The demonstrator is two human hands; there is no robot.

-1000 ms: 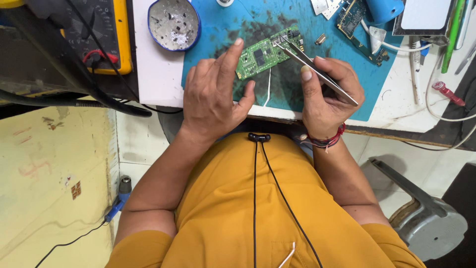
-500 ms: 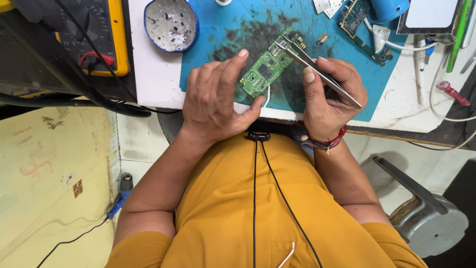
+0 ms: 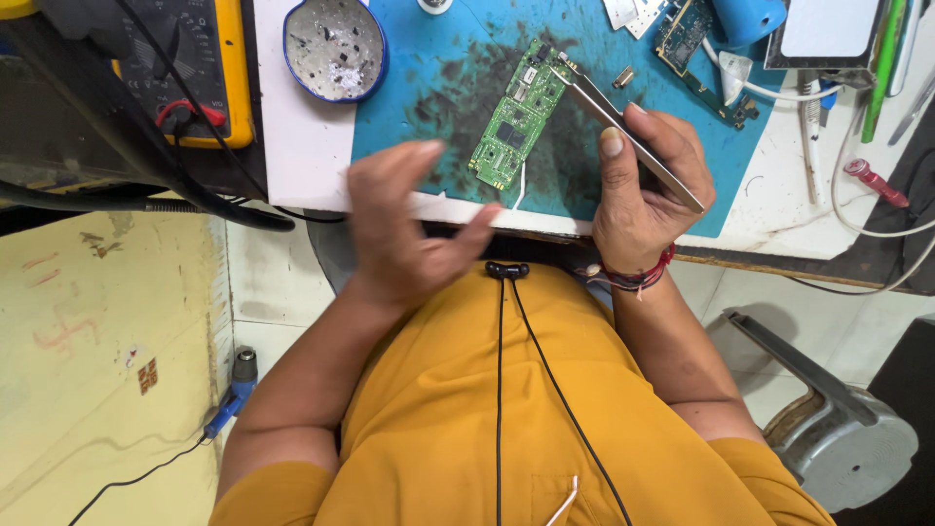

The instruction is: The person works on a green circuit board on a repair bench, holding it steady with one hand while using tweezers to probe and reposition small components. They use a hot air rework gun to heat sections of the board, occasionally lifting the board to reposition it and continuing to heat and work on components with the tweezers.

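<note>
Green and thin, the circuit board [image 3: 516, 122] lies flat on the blue mat [image 3: 429, 88], slanted, its lower end close to the near edge of the worktop [image 3: 292, 146] and its upper end pointing toward the far side. Treat it as light, stiff and fragile: a bare board with small parts on its face will slide easily on the mat and can crack or shed a component if flexed. Take it by its long bare edges, never by pressing on the chips.

Your right hand [image 3: 648, 195] grips the metal tweezers [image 3: 623, 122], thumb and fingers pinching the shaft near its rear, the tips reaching the board's upper right corner; whether they actually grip that corner or only touch it is hard to tell. Those tips are hard and pointed, so a slip would scratch traces.

Your left hand [image 3: 404, 229] hangs just over the near edge of the worktop, blurred, fingers loosely spread and holding nothing, apart from the board.

Toward the far left corner sit a blue-rimmed dish [image 3: 334, 47] of metal scraps and a yellow multimeter [image 3: 185, 68]. A second circuit board [image 3: 687, 34] lies by the mat's far right corner.
</note>
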